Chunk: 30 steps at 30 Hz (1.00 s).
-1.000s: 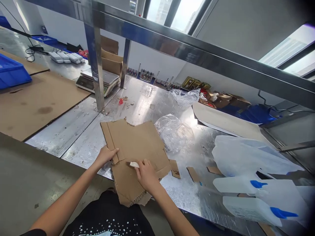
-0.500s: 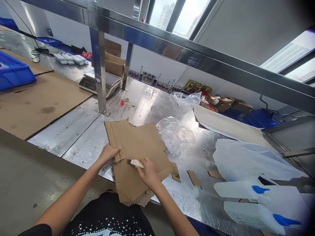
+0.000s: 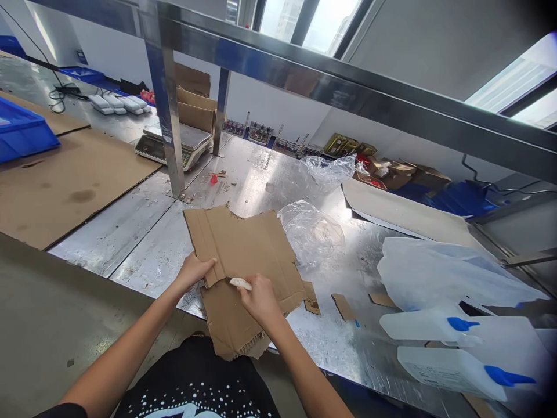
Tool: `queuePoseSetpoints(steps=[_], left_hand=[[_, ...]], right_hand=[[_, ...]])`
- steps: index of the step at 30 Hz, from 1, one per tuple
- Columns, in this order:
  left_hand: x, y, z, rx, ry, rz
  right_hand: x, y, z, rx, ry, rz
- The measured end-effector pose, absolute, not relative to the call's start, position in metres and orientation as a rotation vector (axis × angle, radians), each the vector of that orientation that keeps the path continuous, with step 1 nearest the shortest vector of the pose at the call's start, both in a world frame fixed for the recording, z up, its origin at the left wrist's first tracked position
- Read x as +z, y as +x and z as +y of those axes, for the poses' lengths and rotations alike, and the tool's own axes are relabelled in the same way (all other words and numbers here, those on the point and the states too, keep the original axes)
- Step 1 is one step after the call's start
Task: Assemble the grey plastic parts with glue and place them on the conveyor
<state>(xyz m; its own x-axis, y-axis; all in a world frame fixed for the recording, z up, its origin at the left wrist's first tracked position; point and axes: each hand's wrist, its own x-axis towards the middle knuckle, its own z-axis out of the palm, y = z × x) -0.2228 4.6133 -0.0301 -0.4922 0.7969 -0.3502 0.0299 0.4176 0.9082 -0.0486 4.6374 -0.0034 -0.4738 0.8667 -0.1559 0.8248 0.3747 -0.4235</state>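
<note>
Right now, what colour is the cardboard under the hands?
Plain brown cardboard, best in the head view.

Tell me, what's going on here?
A person is working on a torn cardboard sheet lying on a steel table. Their left hand rests on the sheet's edge, while their right hand holds a small white-handled tool against the cardboard. Clear plastic wrap lies beside the sheet.
</note>
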Motion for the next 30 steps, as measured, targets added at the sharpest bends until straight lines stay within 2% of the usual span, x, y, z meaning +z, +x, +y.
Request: queuePoseSetpoints(steps=[7,12,15,17,21,26,30], left_hand=[[-0.028,-0.21,4.605,1.148,0.737,1.846],[-0.027,-0.22,4.602,1.17,0.854,1.686],[-0.01,-0.236,4.612,1.129,1.007,1.544],[0.005,-0.248,4.62,1.1,1.096,1.489],[0.015,-0.253,4.618,1.187,1.149,1.704],[-0.01,-0.229,4.594,1.263,1.058,2.207],[-0.023,-0.224,4.591,1.273,1.066,2.37]], right_hand=[[-0.008,-0.062,4.633,1.017,-1.672,-2.315],[-0.015,-0.045,4.648,1.77,-1.578,-2.036],[-0.013,-0.047,4.653,2.272,-1.421,-1.724],[-0.011,-0.058,4.649,2.477,-1.275,-1.468],[-0.011,-0.086,4.633,2.581,-1.032,-0.998],[-0.019,-0.108,4.617,2.592,-0.92,-0.653],[-0.019,-0.112,4.605,2.537,-0.915,-0.523]])
